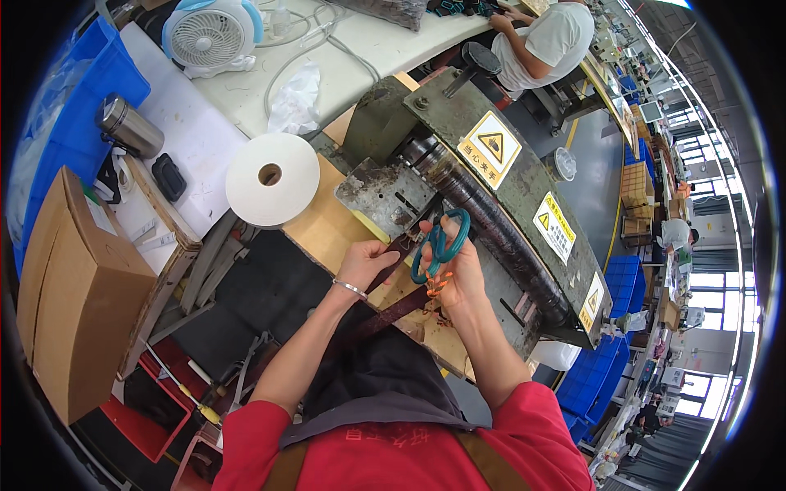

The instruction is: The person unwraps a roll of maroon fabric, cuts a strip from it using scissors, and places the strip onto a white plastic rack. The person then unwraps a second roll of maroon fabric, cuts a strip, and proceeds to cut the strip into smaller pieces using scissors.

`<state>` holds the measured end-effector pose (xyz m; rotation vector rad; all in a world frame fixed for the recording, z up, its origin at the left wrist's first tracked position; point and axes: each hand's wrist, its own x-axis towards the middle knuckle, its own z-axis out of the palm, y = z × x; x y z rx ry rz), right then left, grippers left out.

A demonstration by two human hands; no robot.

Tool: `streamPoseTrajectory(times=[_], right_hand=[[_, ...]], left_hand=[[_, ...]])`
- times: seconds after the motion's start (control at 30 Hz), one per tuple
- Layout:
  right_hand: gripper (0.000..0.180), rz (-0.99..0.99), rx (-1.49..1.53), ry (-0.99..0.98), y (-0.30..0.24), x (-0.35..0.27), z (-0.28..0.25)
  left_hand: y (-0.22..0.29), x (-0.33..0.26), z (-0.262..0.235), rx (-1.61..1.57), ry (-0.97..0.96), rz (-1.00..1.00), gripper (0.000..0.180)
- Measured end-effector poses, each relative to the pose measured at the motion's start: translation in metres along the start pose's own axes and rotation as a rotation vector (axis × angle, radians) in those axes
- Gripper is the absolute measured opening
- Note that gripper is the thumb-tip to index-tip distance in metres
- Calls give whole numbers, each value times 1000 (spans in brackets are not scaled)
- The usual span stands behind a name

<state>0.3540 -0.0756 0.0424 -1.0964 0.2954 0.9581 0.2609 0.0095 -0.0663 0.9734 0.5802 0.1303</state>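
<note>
My right hand (460, 274) grips scissors with teal handles (442, 250); the fingers go round and through the loops. Orange cord (440, 284) is wound about them by the palm. In a pinch of thumb and fingers, my left hand (364, 263) has a dark reddish strip (399, 309), which hangs back toward my apron. Both hands are at the near side of a green machine with a dark metal roller (491, 217). The scissor blades are largely hidden. A scuffed metal plate (385, 195) lies just beyond my left hand.
Left of the machine stands a large white roll (286, 184). Farther left are a cardboard box (90, 286), a steel flask (129, 127) and a blue bin (86, 82). A fan (209, 39) stands on the back table. A person in white (557, 45) sits beyond.
</note>
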Motion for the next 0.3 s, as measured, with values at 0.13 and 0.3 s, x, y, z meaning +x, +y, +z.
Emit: streamPoseTrajectory(times=[0.13,0.3], right_hand=[[39,-5,-8,-27,1,1,-4],[40,2,-35,11,4,-7,-2]], left_hand=[[-4,3,-1,12,4,-4,19],[-8,5,0,-37,7,20,20]])
